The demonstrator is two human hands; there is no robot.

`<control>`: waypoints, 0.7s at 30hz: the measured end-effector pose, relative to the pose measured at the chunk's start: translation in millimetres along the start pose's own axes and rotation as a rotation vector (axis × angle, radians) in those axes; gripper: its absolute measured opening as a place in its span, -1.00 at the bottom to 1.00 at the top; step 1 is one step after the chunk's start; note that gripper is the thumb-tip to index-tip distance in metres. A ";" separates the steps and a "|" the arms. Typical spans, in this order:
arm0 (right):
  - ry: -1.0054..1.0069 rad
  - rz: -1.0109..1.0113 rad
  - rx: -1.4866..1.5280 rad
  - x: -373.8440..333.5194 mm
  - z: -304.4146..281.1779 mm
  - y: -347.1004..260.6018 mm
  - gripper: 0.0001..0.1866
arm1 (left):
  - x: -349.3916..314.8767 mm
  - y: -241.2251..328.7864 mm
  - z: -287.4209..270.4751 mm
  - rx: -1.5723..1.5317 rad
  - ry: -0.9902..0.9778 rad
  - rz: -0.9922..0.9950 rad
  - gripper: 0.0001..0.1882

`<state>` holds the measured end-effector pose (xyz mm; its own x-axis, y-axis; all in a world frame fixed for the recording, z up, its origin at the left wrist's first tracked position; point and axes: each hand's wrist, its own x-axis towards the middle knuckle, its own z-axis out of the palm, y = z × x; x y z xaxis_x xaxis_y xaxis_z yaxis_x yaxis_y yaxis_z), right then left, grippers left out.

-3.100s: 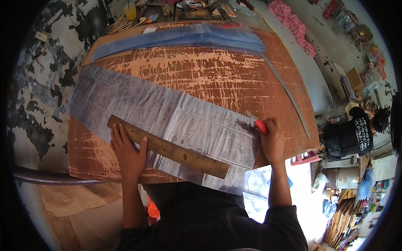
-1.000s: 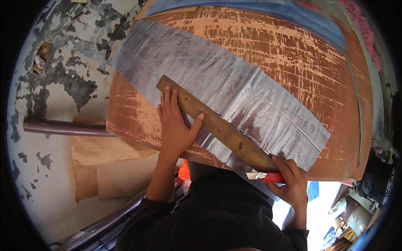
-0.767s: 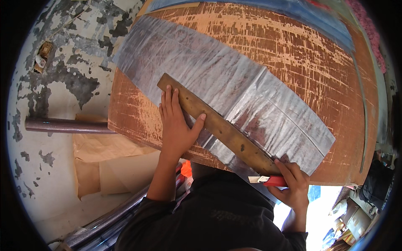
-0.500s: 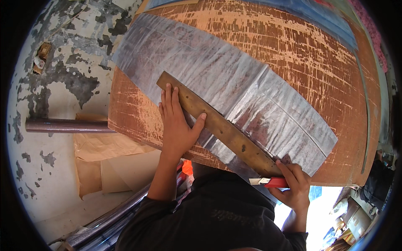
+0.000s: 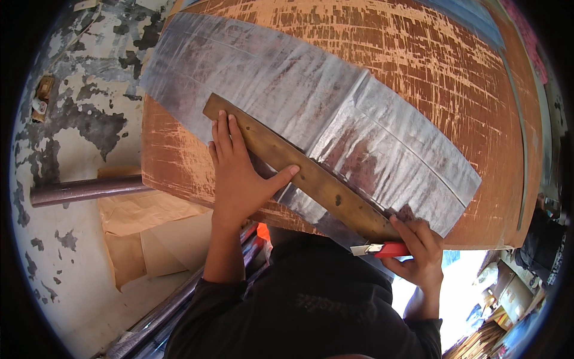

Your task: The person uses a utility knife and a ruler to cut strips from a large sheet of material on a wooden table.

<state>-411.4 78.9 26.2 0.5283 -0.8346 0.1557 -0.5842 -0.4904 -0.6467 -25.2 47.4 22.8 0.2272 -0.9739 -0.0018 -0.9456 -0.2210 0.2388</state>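
A long sheet of clear, shiny plastic film (image 5: 263, 72) lies slantwise on the worn brown tabletop (image 5: 496, 131), creased across its middle. Along its near side rests a brown straightedge (image 5: 317, 182) with several dark spots. My left hand (image 5: 233, 167) lies on the straightedge's left part, fingers spread and thumb pressing its near edge. In my right hand (image 5: 418, 254) is a red utility knife (image 5: 388, 249), its blade out and pointing left. The fingers of that hand reach the straightedge's right end.
Blue plastic film (image 5: 466, 18) lies at the table's far edge. A dark roll (image 5: 89, 190) sticks out left of the table, above brown paper (image 5: 149, 209). More long rolls (image 5: 161, 314) lean at lower left beside the peeling wall (image 5: 78, 143). A thin dark strip (image 5: 519, 137) lies along the right side.
The view has shifted a little, so the table and film appear further left and up. Both hands stay on the straightedge, and the knife remains in my right hand.
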 end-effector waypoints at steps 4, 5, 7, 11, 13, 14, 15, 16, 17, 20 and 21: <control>0.023 -0.017 -0.010 5.1 0.1 -0.8 -0.19 | -0.4 -0.7 0.7 -0.033 0.006 -0.015 0.56; 0.038 -0.029 -0.016 5.8 0.6 0.9 -0.20 | -0.6 -0.1 1.4 -0.007 0.019 -0.008 0.53; 0.041 -0.024 0.003 4.6 1.8 3.3 -0.19 | -1.1 0.6 2.7 0.017 0.034 -0.003 0.51; 0.051 -0.014 0.017 5.0 1.4 4.6 -0.19 | -0.3 4.4 0.4 0.002 0.030 -0.016 0.50; 0.050 -0.013 0.017 5.7 2.1 5.0 -0.19 | 0.2 4.8 1.1 -0.018 0.016 -0.030 0.54; 0.051 -0.013 0.018 5.9 2.2 5.1 -0.20 | 0.6 4.3 1.0 -0.030 0.004 -0.037 0.58; 0.044 -0.005 0.019 5.8 1.7 5.0 -0.19 | 1.0 4.1 1.1 -0.042 -0.009 -0.044 0.62; 0.036 0.002 0.019 5.7 0.9 4.8 -0.19 | 1.2 4.5 1.3 -0.043 -0.009 -0.047 0.62; 0.030 0.009 0.019 5.7 0.5 4.8 -0.19 | 1.5 4.7 1.4 -0.043 -0.009 -0.049 0.62; 0.008 0.033 0.017 4.0 0.1 4.8 -0.18 | 0.7 4.2 0.8 -0.047 -0.013 -0.053 0.63; 0.005 0.045 0.008 3.5 -0.2 4.3 -0.16 | 0.8 4.3 0.4 -0.048 -0.015 -0.054 0.63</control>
<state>-412.2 73.8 24.1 0.4987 -0.8569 0.1302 -0.6024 -0.4507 -0.6587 -29.2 45.7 23.4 0.2738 -0.9613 -0.0300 -0.9196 -0.2708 0.2847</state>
